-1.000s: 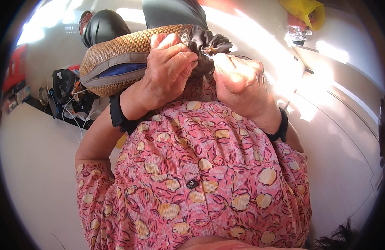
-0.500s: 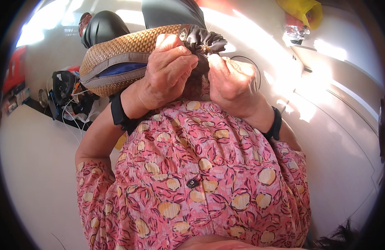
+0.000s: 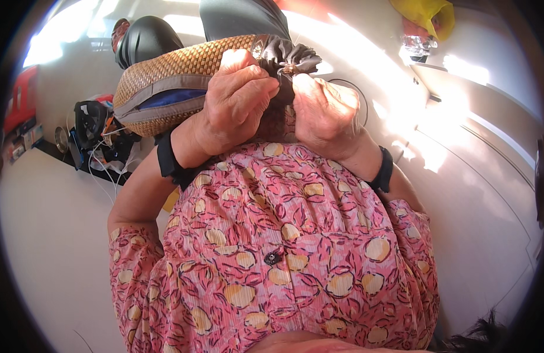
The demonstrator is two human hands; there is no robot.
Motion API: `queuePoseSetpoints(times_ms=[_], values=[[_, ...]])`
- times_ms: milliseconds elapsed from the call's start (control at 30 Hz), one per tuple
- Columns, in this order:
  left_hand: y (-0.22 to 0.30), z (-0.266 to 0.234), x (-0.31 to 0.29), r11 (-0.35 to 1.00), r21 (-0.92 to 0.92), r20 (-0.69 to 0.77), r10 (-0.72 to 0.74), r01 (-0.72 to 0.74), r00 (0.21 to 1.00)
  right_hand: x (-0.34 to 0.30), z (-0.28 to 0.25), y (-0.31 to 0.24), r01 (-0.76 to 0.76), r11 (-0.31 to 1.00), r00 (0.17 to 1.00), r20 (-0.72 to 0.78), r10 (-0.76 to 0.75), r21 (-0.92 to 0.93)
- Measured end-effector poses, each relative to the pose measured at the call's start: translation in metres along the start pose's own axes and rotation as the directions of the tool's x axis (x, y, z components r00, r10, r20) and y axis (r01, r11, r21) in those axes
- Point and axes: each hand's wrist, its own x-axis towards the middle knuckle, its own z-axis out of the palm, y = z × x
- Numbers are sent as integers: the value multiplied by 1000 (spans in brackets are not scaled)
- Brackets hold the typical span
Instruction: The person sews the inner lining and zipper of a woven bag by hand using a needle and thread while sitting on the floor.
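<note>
A woven straw bolster pillow [image 3: 183,62] lies across my lap, its long side slit edged in grey cloth with blue material [image 3: 172,98] showing inside. Its right end is closed by dark, shiny fabric [image 3: 275,53] gathered into a puckered knot. My left hand [image 3: 239,100] is closed against this end, fingers curled at the edge of the dark fabric. Close to the knot, my right hand [image 3: 325,109] makes a tight pinch; whatever sits between its fingertips is too small or hidden to make out. Both wrists wear black bands.
On the floor at left sit a dark bag-like heap with white cables [image 3: 98,132] and a red plastic object [image 3: 22,100]. A yellow bag [image 3: 428,15] lies at the upper right, near a pale ledge [image 3: 454,88]. My knees in dark trousers [image 3: 245,17] are beyond the bolster.
My right hand has shifted very slightly left and stays pinched beside the gathered knot. The left hand and the bolster are almost unmoved.
</note>
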Motion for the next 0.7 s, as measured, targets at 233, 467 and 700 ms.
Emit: queuePoseSetpoints(times_ms=[233,467,700], values=[[-1,0,0,1000,-17,9,4,-4,1000,-11,-3,0,-55,993,997,-56,62,106],[-2,0,1,999,-37,-43,18,-20,999,-7,5,8,25,991,995,-100,-11,130],[-2,-1,2,999,-16,-20,43,-44,999,6,14,3,-12,997,999,-35,15,76]])
